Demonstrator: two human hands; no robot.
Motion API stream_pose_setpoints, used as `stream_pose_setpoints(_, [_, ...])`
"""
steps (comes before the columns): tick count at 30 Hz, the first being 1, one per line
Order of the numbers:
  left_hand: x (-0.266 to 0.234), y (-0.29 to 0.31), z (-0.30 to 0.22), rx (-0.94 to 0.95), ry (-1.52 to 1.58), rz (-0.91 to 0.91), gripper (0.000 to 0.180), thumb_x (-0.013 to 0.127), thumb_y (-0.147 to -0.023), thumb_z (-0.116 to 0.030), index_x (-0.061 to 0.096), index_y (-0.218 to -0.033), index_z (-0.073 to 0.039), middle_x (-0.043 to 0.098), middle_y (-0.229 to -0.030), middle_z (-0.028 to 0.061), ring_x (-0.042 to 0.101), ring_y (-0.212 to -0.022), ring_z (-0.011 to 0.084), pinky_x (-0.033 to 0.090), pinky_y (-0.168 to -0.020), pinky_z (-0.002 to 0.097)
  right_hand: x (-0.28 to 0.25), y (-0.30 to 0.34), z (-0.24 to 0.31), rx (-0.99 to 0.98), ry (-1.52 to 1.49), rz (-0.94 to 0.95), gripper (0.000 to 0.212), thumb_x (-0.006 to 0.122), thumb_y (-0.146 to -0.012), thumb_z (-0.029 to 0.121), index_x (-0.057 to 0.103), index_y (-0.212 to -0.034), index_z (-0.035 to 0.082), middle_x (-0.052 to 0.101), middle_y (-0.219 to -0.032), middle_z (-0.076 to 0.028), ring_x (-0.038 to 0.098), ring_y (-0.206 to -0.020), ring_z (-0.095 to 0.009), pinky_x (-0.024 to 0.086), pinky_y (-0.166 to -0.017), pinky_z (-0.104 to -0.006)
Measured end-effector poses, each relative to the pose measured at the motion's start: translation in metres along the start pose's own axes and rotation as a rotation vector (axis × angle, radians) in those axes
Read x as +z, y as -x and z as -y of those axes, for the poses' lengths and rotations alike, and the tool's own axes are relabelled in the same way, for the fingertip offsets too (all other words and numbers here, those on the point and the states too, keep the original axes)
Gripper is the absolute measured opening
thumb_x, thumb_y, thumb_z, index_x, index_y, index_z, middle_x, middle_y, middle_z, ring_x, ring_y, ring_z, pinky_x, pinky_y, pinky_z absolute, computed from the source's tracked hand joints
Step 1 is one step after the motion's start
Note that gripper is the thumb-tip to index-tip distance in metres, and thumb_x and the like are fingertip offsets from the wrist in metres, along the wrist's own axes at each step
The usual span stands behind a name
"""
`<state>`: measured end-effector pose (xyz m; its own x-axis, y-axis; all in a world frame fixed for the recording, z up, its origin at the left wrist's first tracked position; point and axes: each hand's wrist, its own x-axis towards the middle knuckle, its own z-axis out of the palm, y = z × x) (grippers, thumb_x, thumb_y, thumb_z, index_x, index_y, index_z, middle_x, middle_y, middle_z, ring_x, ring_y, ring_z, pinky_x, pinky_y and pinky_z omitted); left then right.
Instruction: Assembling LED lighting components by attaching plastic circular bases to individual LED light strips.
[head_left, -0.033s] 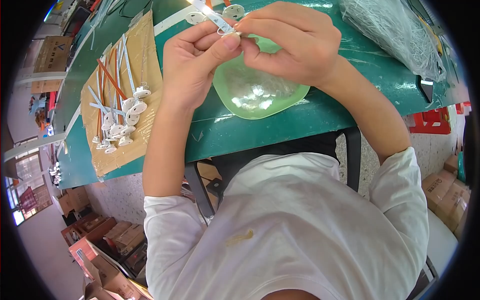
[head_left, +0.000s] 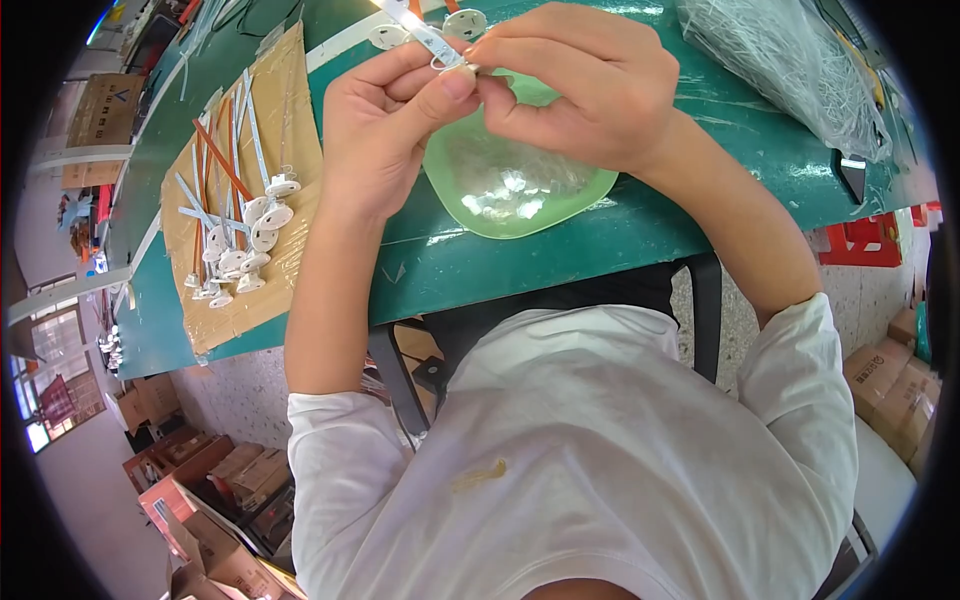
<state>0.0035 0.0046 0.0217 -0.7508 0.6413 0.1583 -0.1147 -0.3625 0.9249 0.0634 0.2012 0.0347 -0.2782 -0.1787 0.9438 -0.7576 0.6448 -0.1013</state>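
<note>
At the far middle of the table, my left hand [head_left: 385,130] is closed, pinching a narrow white strip [head_left: 428,38] between thumb and fingers. A thin white wire loop shows at the strip's near end. Against that same end, my right hand [head_left: 590,85] is closed, thumb and forefinger pinched together; whatever they hold is too small and covered to name. Below both hands sits a light green bowl [head_left: 525,225] with small clear, shiny pieces in it. White round discs with holes [head_left: 465,24] lie just beyond my left hand, with orange strips by them.
On the left, a brown cardboard sheet [head_left: 285,110] carries several white and orange strips with white round ends [head_left: 262,238]. A clear plastic bag of thin white strands [head_left: 790,80] lies at the far right, near a black-edged object [head_left: 850,178]. A red crate [head_left: 860,243] stands beyond the green table [head_left: 480,275].
</note>
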Motion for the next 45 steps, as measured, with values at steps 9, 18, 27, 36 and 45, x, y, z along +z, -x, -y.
stream_pose_setpoints(9, [-0.009,-0.005,-0.007,-0.088,0.047,0.075,0.036,0.072,-0.092,-0.004,0.063,-0.124,0.010,0.073,-0.111,0.0171,0.073,-0.098,0.0208,0.062,-0.090,0.0324,0.012,0.006,-0.036,-0.405,0.098,-0.041,0.022,0.078,-0.077,0.001,0.073,-0.098,0.001,0.071,-0.093,-0.015,0.070,-0.077,-0.030,0.058,-0.067,-0.0362])
stream_pose_setpoints(18, [-0.029,-0.027,0.011,0.192,-0.525,-0.114,0.037,0.061,-0.100,-0.005,0.057,-0.135,0.006,0.070,-0.121,0.0176,0.070,-0.109,0.0276,0.057,-0.097,0.0367,0.009,0.015,-0.008,0.355,0.149,0.151,0.021,0.072,-0.085,0.008,0.073,-0.104,0.002,0.070,-0.091,-0.017,0.068,-0.074,-0.029,0.055,-0.069,-0.0340])
stream_pose_setpoints(27, [-0.026,-0.015,-0.006,0.083,-0.382,-0.018,0.071,0.062,-0.091,0.010,0.032,-0.155,-0.001,0.065,-0.128,0.0140,0.063,-0.116,0.0197,0.049,-0.102,0.0318,0.006,0.028,0.002,0.389,-0.011,0.834,0.020,0.071,-0.081,0.007,0.069,-0.101,0.001,0.066,-0.091,-0.014,0.066,-0.089,-0.036,0.054,-0.083,-0.0434])
stream_pose_setpoints(36, [-0.018,-0.011,-0.006,0.166,-0.287,-0.126,0.056,0.062,-0.098,0.000,0.042,-0.150,0.000,0.067,-0.124,0.0151,0.065,-0.113,0.0210,0.054,-0.097,0.0345,0.007,0.022,0.001,0.510,-0.147,0.911,0.007,0.066,-0.084,0.006,0.065,-0.085,-0.001,0.064,-0.084,-0.016,0.065,-0.084,-0.037,0.052,-0.077,-0.0444])
stream_pose_setpoints(45, [-0.026,-0.019,-0.011,0.128,-0.376,-0.064,0.027,0.057,-0.104,-0.011,0.065,-0.126,0.003,0.072,-0.115,0.0154,0.071,-0.102,0.0239,0.057,-0.089,0.0308,-0.010,0.016,-0.012,0.424,-0.334,0.999,0.009,0.065,-0.081,0.003,0.067,-0.089,-0.002,0.067,-0.084,-0.016,0.066,-0.082,-0.034,0.052,-0.077,-0.0407])
